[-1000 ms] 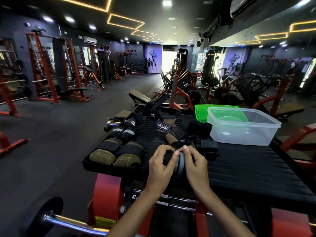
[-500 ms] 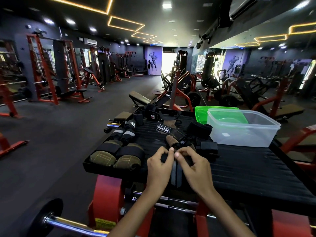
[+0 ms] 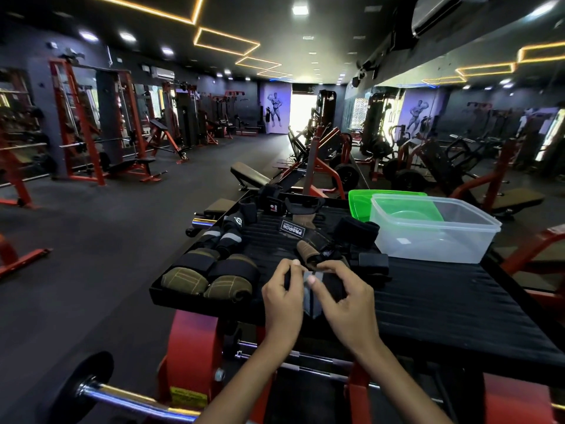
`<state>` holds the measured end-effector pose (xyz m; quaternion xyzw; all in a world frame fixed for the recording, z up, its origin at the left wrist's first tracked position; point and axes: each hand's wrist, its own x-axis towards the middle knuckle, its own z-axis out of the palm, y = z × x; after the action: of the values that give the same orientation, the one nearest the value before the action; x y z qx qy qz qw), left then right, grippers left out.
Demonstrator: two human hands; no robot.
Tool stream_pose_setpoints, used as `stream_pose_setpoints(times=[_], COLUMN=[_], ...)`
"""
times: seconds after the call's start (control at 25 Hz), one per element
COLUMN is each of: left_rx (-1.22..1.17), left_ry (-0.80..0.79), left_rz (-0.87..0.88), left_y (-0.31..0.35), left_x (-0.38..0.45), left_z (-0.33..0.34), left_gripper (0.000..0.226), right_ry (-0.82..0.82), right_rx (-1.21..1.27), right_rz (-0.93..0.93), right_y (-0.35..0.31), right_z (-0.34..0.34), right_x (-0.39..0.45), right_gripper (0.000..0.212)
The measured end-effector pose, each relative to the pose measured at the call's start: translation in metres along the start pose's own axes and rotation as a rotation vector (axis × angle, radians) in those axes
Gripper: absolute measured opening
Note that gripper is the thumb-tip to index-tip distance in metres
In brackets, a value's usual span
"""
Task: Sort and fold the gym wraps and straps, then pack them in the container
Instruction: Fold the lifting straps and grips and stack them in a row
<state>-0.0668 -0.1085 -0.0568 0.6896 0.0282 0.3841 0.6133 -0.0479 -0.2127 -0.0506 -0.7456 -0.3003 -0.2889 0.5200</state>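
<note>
Folding the black wrap [image 3: 318, 289] with the grey stripe looks like the step in hand, and it goes best if the edges are squared up before the fold is pressed flat, so the bundle stays compact enough to sit beside the others. The wrap lies on the near edge of the table [image 3: 443, 301], at about 6 o'clock from the loose pile of straps [image 3: 321, 246] in the middle. The left hand [image 3: 282, 301] has its grip closed on the wrap's left edge, fingers curled over the top and thumb tucked beneath. The right hand [image 3: 345, 298] pinches the wrap from the other side, its thumb pressing on the grey stripe while the fingers arch over the far end. Both wrists come in low from 6 o'clock, forearms angled toward each other, knuckles up. Keeping the thumbs on the stripe as a guide line should help the halves meet evenly; I would judge a loose pinch here risks the springy cloth unrolling.

Finished bundles, the olive and black rolled wraps [image 3: 208, 276], sit at 9 o'clock from the hands, just beside them. The clear container [image 3: 434, 231] stands at 1 o'clock, well apart and seemingly without wraps, with a green lid [image 3: 360, 203] behind it. Packing seems some way off.
</note>
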Motion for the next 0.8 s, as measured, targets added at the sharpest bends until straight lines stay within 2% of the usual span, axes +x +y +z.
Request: stream_pose_setpoints(times=[0.08,0.12,0.24,0.28,0.32,0.4,0.52,0.6,0.72,0.8], left_rx=[-0.052,-0.032,0.085,0.093,0.069,-0.034,-0.167,-0.142,0.059,0.103], left_ry=[-0.048,-0.072,-0.062,-0.054,-0.052,-0.042,-0.062,-0.123,-0.182,-0.214], left_rz=[-0.16,-0.176,0.054,0.115,0.121,-0.016,-0.3,-0.326,0.004,0.097], left_y=[0.003,0.004,0.007,0.007,0.008,0.009,0.01,0.014,0.014,0.01], left_x=[-0.001,-0.004,-0.014,-0.014,-0.013,-0.01,-0.01,-0.014,-0.02,-0.015], left_z=[0.004,0.005,0.003,0.002,0.001,0.002,0.008,0.01,0.002,-0.005], left_gripper=[0.033,0.033,0.032,0.026,0.019,0.014,0.021,0.028,0.036,0.035], right_ry=[0.022,0.04,0.054,0.038,0.024,0.051,0.084,0.098,0.085,0.038], right_rx=[-0.102,-0.072,0.19,0.241,0.239,0.104,-0.087,-0.076,0.188,0.333], right_rz=[-0.139,-0.098,0.309,0.389,0.391,0.218,-0.06,-0.061,0.309,0.502], right_y=[0.003,0.005,0.006,0.006,0.003,-0.001,0.001,0.007,0.01,0.01], right_z=[-0.003,-0.004,-0.001,-0.001,-0.002,-0.005,-0.008,-0.005,-0.004,-0.002], right_x=[0.001,0.003,0.013,0.013,0.01,0.005,0.003,0.004,0.012,0.014], right_gripper=[0.025,0.023,0.026,0.027,0.025,0.015,0.026,0.031,0.047,0.05])
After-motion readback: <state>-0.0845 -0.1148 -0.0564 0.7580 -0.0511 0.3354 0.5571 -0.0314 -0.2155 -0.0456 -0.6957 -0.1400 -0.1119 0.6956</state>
